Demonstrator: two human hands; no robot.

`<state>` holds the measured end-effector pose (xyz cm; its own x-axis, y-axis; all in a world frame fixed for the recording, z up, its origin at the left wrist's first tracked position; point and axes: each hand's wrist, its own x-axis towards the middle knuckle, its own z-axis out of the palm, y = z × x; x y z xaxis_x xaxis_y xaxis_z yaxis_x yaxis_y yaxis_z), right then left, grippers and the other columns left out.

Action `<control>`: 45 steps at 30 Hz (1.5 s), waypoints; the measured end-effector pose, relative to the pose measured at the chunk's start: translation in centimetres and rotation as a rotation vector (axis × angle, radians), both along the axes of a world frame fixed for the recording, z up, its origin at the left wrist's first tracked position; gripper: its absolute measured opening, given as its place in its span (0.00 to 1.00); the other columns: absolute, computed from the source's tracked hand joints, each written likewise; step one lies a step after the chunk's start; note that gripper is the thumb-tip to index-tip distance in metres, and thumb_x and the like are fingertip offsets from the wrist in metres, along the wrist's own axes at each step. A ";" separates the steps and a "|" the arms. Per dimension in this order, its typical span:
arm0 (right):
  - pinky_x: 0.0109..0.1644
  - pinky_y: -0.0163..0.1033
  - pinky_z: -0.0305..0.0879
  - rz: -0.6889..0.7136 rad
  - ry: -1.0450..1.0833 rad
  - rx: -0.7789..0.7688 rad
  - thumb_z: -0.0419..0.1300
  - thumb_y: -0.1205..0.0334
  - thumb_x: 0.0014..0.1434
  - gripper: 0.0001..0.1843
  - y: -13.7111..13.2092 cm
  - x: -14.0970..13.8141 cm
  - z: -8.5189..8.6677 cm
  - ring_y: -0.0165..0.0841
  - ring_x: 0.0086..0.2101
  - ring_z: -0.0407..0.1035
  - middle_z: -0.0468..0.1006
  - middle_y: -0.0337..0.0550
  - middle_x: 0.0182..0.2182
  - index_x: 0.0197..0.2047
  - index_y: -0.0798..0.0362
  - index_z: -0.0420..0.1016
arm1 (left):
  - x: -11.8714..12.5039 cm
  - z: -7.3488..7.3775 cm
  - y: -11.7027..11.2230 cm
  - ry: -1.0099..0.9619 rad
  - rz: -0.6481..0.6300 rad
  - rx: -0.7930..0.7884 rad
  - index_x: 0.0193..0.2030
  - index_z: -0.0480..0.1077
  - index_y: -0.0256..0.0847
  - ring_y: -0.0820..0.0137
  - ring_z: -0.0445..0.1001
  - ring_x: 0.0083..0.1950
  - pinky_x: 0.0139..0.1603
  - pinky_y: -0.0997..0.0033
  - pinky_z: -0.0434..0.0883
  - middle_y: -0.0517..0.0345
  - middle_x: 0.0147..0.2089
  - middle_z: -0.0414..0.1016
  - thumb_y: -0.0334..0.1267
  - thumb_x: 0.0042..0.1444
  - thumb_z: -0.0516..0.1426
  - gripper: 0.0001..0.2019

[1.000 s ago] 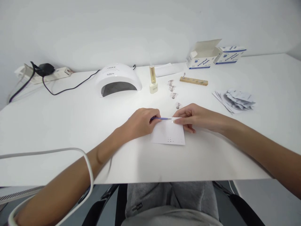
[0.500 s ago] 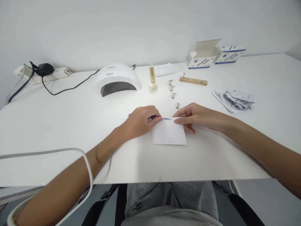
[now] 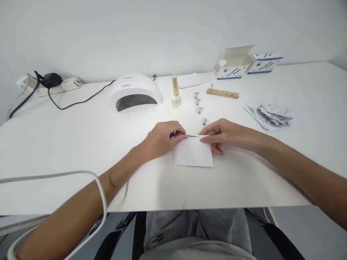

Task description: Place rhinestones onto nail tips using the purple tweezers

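Left hand (image 3: 162, 139): rests on the tabletop (image 3: 81, 151), just left of a small white sheet (image 3: 193, 157). Its grip is pressed together, pinching a thin purple tool (image 3: 182, 135) between thumb and fingers. The tool lies nearly level, and its fine tip points right along the far edge of the sheet, toward the right hand (image 3: 221, 133).

Right hand: set at the far right corner of the sheet, index finger stretched along the edge, the other fingers curled under. Whether this grip pinches the edge or only presses on it cannot be told.

Sheet: lies flat near the front middle of the tabletop, with rows of small dots near its near edge.

Behind the hands:
- small metal stands (image 3: 199, 104), in a loose line
- a white nail lamp (image 3: 135, 90)
- a bottle (image 3: 176, 93) with a gold cap, just right of the lamp
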<state>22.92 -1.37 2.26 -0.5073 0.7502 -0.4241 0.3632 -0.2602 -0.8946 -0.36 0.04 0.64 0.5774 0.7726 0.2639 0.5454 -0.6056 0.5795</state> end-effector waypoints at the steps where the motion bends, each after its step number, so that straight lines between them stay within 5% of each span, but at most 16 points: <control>1: 0.23 0.39 0.64 -0.003 -0.008 0.014 0.67 0.53 0.48 0.15 0.0 0.0 0.0 0.31 0.19 0.67 0.75 0.41 0.19 0.37 0.55 0.80 | 0.0 0.1 0.0 -0.006 -0.004 0.004 0.31 0.73 0.40 0.75 0.70 0.31 0.32 0.75 0.66 0.61 0.32 0.76 0.36 0.57 0.57 0.06; 11: 0.27 0.41 0.65 -0.129 -0.281 0.449 0.61 0.43 0.54 0.20 0.6 2.4 2.2 0.32 0.19 0.69 0.76 0.44 0.21 0.33 0.53 0.78 | 0.0 0.5 -0.1 -0.076 0.017 0.051 0.32 0.73 0.38 0.78 0.66 0.28 0.28 0.77 0.64 0.60 0.30 0.75 0.35 0.57 0.56 0.06; 16: 0.31 0.42 0.64 -0.268 -0.420 0.634 0.61 0.47 0.55 0.15 2.0 3.5 1.1 0.32 0.23 0.68 0.78 0.45 0.28 0.33 0.51 0.78 | -0.1 0.5 -0.1 -0.086 0.006 0.068 0.32 0.73 0.38 0.77 0.66 0.27 0.29 0.76 0.64 0.60 0.30 0.75 0.35 0.58 0.56 0.07; 23: 0.34 0.40 0.60 -0.154 -0.367 0.680 0.66 0.51 0.47 0.18 2.7 2.1 -1.8 0.33 0.32 0.65 0.74 0.45 0.37 0.41 0.48 0.80 | 0.0 0.4 0.0 -0.085 0.008 0.096 0.32 0.73 0.39 0.77 0.66 0.27 0.29 0.76 0.64 0.58 0.30 0.75 0.38 0.59 0.55 0.09; 37: 0.31 0.38 0.54 -0.275 -0.278 0.639 0.65 0.50 0.48 0.13 1.8 0.6 -1.8 0.29 0.27 0.60 0.77 0.42 0.30 0.30 0.52 0.78 | -0.1 0.4 0.0 -0.076 0.021 0.105 0.32 0.74 0.39 0.77 0.67 0.28 0.29 0.76 0.65 0.59 0.30 0.76 0.37 0.59 0.55 0.08; 45: 0.32 0.38 0.55 -0.319 -0.191 0.679 0.65 0.53 0.49 0.12 0.6 -0.7 -1.7 0.30 0.27 0.62 0.75 0.41 0.27 0.29 0.53 0.75 | -0.1 -0.4 0.1 -0.061 0.020 0.291 0.33 0.73 0.40 0.77 0.68 0.29 0.30 0.76 0.64 0.60 0.30 0.75 0.36 0.59 0.55 0.07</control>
<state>22.26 -0.80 0.54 -0.1878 0.9745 0.1232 0.5266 0.2057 -0.8249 -0.49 0.13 0.26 0.5395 0.6703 0.5096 0.5281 -0.7407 0.4152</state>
